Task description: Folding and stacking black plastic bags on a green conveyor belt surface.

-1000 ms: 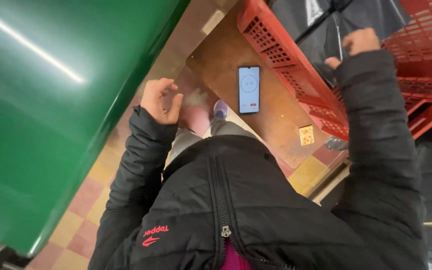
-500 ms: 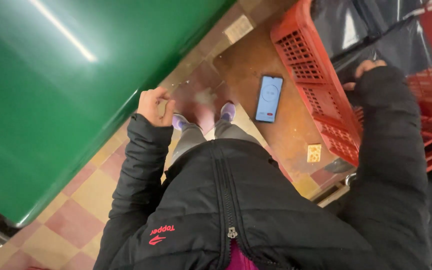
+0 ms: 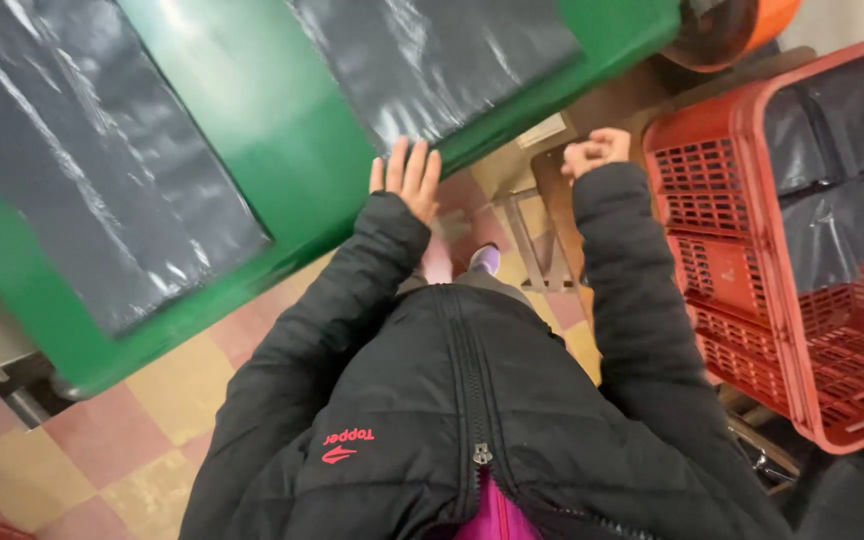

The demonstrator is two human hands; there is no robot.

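Head view looked straight down the black jacket. Left hand [image 3: 407, 178] lay flat, fingers spread, on the near edge of the green worktop [image 3: 282, 150], fingertips just touching the nearer black plastic sheet [image 3: 432, 70]; that sheet ran lengthwise away from the hand, up and across the worktop. A second black sheet [image 3: 82, 170] lay further left, well apart from both hands. Right hand [image 3: 595, 152] was curled into a loose fist, holding nothing visible, hovering between worktop edge and red crate [image 3: 752, 250]. Left hand was clearly nearer the sheet. Crate held more black plastic [image 3: 832, 170]. Nothing stood between hand and sheet. Checkered floor [image 3: 142, 420] below.
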